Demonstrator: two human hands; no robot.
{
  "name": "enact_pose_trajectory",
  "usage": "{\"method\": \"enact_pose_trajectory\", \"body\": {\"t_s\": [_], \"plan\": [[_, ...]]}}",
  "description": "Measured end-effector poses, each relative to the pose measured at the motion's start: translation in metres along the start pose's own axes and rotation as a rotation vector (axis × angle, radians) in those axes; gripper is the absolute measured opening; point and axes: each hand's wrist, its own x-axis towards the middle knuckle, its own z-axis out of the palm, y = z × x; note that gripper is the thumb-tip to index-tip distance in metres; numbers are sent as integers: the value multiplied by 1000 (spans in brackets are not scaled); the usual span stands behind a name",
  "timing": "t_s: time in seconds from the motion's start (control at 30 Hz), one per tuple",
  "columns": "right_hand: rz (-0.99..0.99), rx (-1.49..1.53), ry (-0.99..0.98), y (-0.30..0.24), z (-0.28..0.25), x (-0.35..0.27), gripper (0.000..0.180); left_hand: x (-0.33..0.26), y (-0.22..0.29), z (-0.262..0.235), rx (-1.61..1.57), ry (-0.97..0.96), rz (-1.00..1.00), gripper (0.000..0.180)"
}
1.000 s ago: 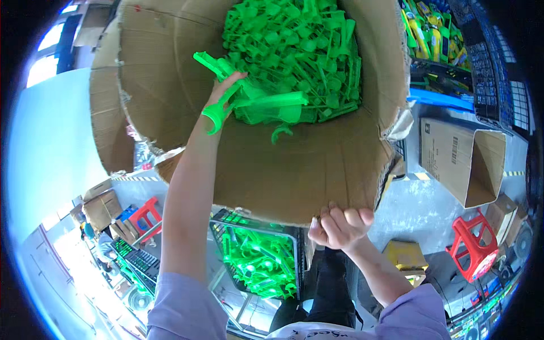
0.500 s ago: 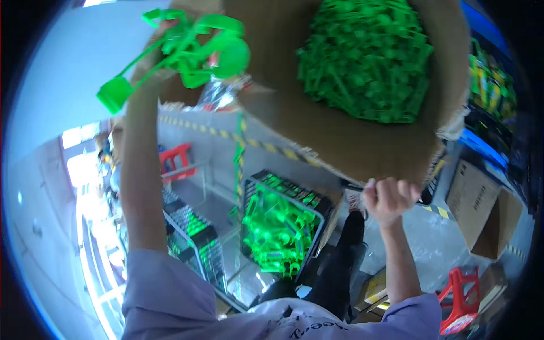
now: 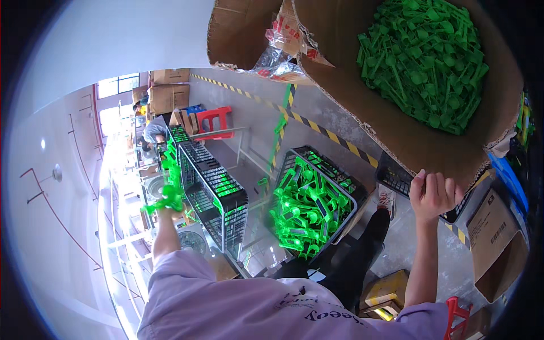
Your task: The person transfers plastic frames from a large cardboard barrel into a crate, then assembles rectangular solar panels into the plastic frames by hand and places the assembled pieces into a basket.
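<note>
Green plastic parts [image 3: 168, 184] held aloft, cardboard box [image 3: 396, 124] tilted

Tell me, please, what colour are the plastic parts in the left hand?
Bright green, seen in the head view: the left hand holds a bunch of plastic parts.

You have one large cardboard box [image 3: 419, 141] of green plastic parts [image 3: 425, 62], too many to count; two black wire crates [image 3: 218, 187] on the floor, one holding more green parts [image 3: 306, 209]; two red stools [image 3: 212, 122]; a bunch of green pieces [image 3: 167, 192], number unclear.
</note>
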Motion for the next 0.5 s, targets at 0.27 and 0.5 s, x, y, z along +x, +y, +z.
{"method": "enact_pose_trajectory", "body": {"t_s": [0.27, 0.5], "plan": [[-15, 1, -13, -2, 3, 5, 30, -16, -35, 87, 139, 369, 214, 25], [76, 17, -46, 2, -5, -10, 25, 150, 46, 106, 213, 502, 389, 23]]}}
